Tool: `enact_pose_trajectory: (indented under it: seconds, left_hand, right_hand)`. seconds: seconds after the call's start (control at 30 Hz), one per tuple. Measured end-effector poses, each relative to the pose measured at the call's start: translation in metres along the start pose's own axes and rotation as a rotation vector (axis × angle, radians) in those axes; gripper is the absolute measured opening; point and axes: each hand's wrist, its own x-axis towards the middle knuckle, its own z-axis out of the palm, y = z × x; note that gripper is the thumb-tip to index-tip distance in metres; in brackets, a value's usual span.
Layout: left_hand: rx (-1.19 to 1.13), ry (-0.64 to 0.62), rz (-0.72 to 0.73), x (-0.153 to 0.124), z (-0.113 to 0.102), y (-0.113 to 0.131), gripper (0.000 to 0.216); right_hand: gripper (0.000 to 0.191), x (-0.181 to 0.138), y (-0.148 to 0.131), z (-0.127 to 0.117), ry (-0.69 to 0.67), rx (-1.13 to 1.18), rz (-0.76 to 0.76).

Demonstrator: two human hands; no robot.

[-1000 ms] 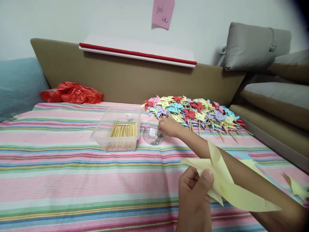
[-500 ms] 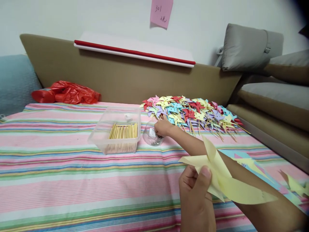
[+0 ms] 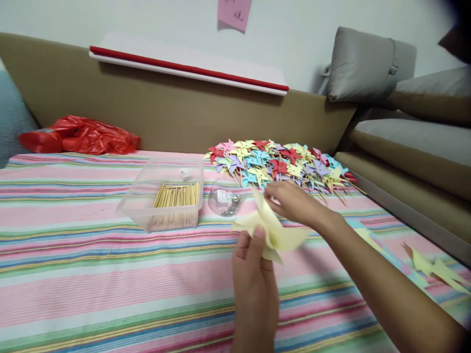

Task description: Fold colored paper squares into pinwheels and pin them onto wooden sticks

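Note:
My left hand point(image 3: 253, 274) is closed on a folded pale yellow paper pinwheel point(image 3: 274, 233), thumb pressed on its centre, above the striped cloth point(image 3: 91, 274). My right hand point(image 3: 294, 201) hovers just beyond the pinwheel's upper edge with its fingertips pinched together; whatever is in the pinch is too small to make out. A small clear bowl of metal pins point(image 3: 222, 202) stands to the left of that hand. Beside the bowl sits a clear plastic box of bamboo sticks point(image 3: 165, 196).
A pile of finished coloured pinwheels on sticks point(image 3: 279, 164) lies behind my right hand. Loose yellow paper pieces point(image 3: 434, 267) lie at the right edge. A red plastic bag point(image 3: 77, 135) rests at the back left, against a tan headboard point(image 3: 176, 113). Grey cushions point(image 3: 364, 66) sit at the right.
My right hand has left the pin bowl and come back toward the pinwheel, fingers pinched. My left hand has carried the yellow pinwheel up and forward. The view has shifted right and down.

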Motion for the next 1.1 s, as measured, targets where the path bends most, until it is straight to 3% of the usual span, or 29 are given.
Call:
enact_pose_trajectory:
  seconds: [0.1,0.2,0.37,0.5,0.67,0.87,1.1]
  left_hand:
    - [0.081,0.036,0.086,0.012,-0.001,0.005,0.013]
    - [0.178,-0.020,0.110,0.016,0.003,-0.002,0.010]
    - [0.341,-0.050,0.151,0.013,0.007,-0.018,0.009]
    - [0.400,-0.029,0.199,0.013,0.005,-0.023,0.006]
    - [0.450,0.005,0.233,0.015,0.002,-0.039,0.005]
    - [0.588,0.019,0.233,0.013,-0.006,-0.057,0.021]
    - [0.852,0.015,0.344,0.014,-0.015,-0.064,0.030]
  right_hand:
    - [0.024,-0.076,0.015,0.025,-0.157,0.046,0.049]
    - [0.022,-0.122,0.019,0.046,-0.204,0.078,0.102]
    - [0.030,-0.161,0.014,0.058,-0.042,0.116,0.237]
    - [0.045,-0.191,-0.005,0.086,0.127,0.204,0.165]
    - [0.049,-0.197,-0.024,0.118,0.193,0.245,0.191]
    - [0.044,-0.191,-0.021,0.118,0.223,0.365,0.269]
    - [0.031,-0.197,-0.007,0.113,0.394,0.634,0.459]
